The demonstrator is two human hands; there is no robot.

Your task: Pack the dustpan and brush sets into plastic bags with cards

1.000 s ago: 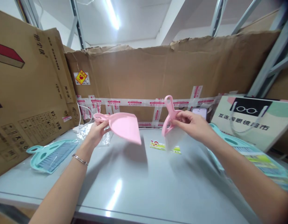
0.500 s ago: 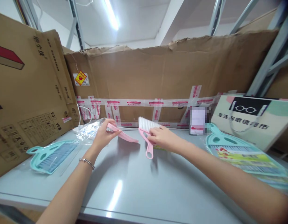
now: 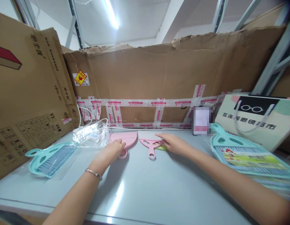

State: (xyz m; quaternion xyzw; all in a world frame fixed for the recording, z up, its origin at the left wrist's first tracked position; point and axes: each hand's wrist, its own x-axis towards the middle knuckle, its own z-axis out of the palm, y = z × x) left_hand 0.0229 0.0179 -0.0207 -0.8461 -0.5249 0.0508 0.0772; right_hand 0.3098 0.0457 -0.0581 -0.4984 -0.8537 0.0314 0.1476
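A pink dustpan (image 3: 130, 139) lies on the grey table, its round handle end toward me. My left hand (image 3: 114, 149) has its fingers closed over the dustpan's left side near the handle. Beside it on the right lies a pink brush (image 3: 149, 144) with white bristles pointing away and a looped handle toward me. The fingers of my right hand (image 3: 171, 143) pinch the brush's right end, partly covering it. A yellow-green card (image 3: 162, 147) peeks out under that hand.
A bagged turquoise dustpan and brush set (image 3: 52, 158) lies left; more sets (image 3: 250, 156) are stacked right. Clear plastic wrapping (image 3: 92, 134) sits behind my left hand. A phone-like object (image 3: 201, 122), a paper bag (image 3: 249, 120) and large cardboard boxes (image 3: 145, 72) line the back.
The pink dustpan, held up and tilted before, is now flat on the table. The pink brush has been lowered flat beside it. Both hands have come down with them.
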